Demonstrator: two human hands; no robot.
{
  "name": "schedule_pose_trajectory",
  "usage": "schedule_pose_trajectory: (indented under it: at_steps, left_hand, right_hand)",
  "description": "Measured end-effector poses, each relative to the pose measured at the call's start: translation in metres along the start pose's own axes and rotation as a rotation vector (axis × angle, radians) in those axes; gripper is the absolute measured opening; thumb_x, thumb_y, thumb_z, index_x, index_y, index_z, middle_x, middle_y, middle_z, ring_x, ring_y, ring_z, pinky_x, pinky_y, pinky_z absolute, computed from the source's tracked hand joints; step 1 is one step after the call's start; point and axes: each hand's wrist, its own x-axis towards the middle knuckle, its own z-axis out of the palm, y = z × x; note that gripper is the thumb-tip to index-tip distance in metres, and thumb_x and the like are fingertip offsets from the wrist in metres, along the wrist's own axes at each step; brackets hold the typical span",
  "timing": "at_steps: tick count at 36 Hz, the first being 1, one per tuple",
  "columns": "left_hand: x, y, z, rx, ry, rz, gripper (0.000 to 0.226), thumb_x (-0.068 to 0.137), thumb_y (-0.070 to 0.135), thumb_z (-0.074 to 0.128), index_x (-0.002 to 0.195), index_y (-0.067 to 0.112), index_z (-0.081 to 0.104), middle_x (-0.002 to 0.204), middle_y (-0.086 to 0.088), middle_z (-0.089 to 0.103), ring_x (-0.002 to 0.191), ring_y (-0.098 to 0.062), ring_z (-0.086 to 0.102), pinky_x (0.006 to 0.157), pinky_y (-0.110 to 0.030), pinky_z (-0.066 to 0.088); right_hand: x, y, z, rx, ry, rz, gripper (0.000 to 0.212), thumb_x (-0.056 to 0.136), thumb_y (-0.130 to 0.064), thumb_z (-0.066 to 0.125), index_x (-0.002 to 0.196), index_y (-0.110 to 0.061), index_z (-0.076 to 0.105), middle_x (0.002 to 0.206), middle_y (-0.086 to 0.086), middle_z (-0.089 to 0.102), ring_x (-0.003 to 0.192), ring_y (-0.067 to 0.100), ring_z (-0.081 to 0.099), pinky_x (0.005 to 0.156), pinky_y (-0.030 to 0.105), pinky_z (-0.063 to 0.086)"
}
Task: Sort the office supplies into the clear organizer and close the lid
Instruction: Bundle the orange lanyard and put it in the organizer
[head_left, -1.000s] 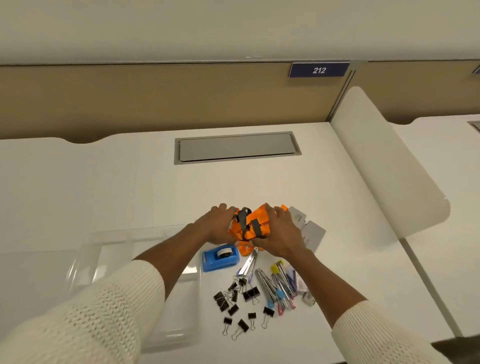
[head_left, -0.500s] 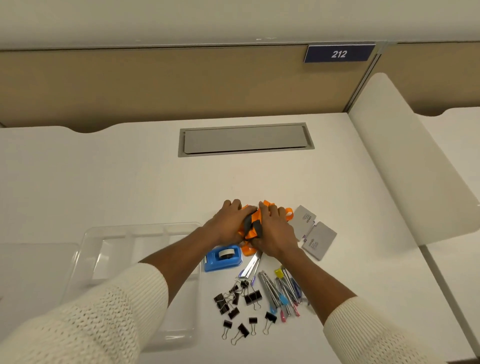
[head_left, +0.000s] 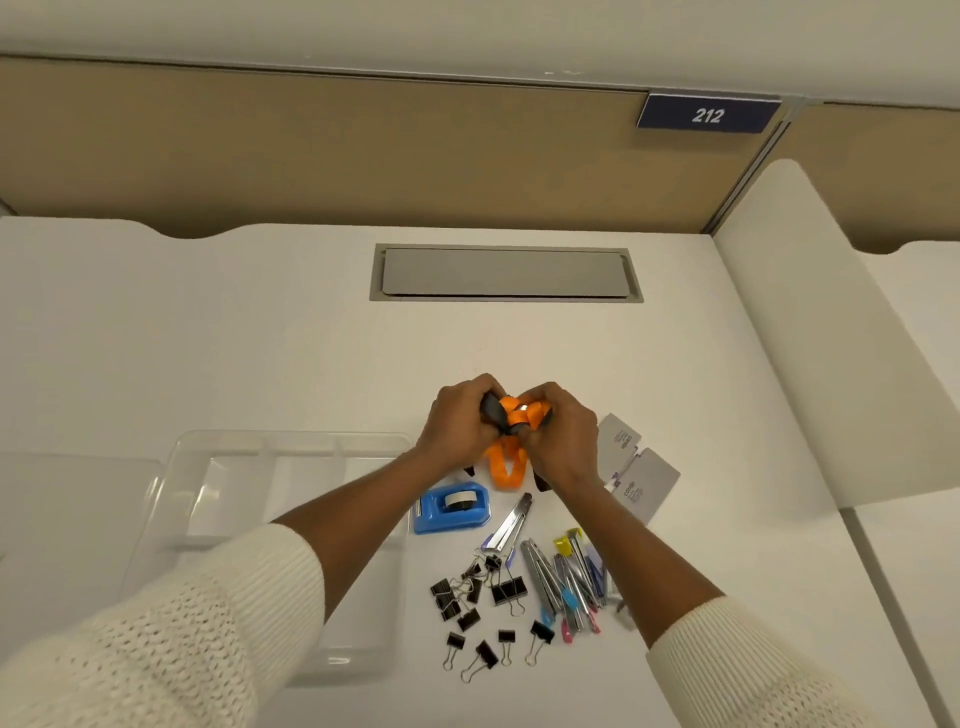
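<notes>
My left hand (head_left: 460, 418) and my right hand (head_left: 563, 434) both grip a bundle of orange lanyards (head_left: 511, 449) with dark clips, held just above the white desk; a loop hangs down between my wrists. The clear organizer (head_left: 270, 452) lies open at the left, its compartments bare, partly under my left forearm. Near me lie a blue tape dispenser (head_left: 452, 506), a metal stapler (head_left: 509, 525), several black binder clips (head_left: 478, 613), a bunch of pens and cutters (head_left: 569, 582), and grey card packs (head_left: 641, 483).
A grey cable hatch (head_left: 506, 273) is set in the desk (head_left: 234, 338) further back. A tan partition with a "212" sign (head_left: 709, 114) rises behind. A white divider panel (head_left: 841, 374) borders the desk on the right.
Both hands have squeezed the orange lanyards into a tighter bundle; less of the orange shows between them. The camera view has shifted a little.
</notes>
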Motion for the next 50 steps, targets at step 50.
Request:
schedule_pose_trajectory:
  at_steps: [50]
  left_hand:
    - [-0.133, -0.014, -0.172, -0.168, 0.083, -0.374, 0.038, 0.073, 0.023, 0.089, 0.108, 0.024, 0.073, 0.097, 0.003, 0.075, 0.092, -0.017, 0.072, 0.079, -0.034, 0.062]
  right_hand:
    - [-0.058, -0.18, 0.035, 0.303, -0.366, 0.094, 0.019, 0.082, -0.016, 0.087, 0.094, -0.026, 0.075, 0.093, -0.001, 0.075, 0.09, 0.021, 0.074, 0.083, 0.038, 0.065]
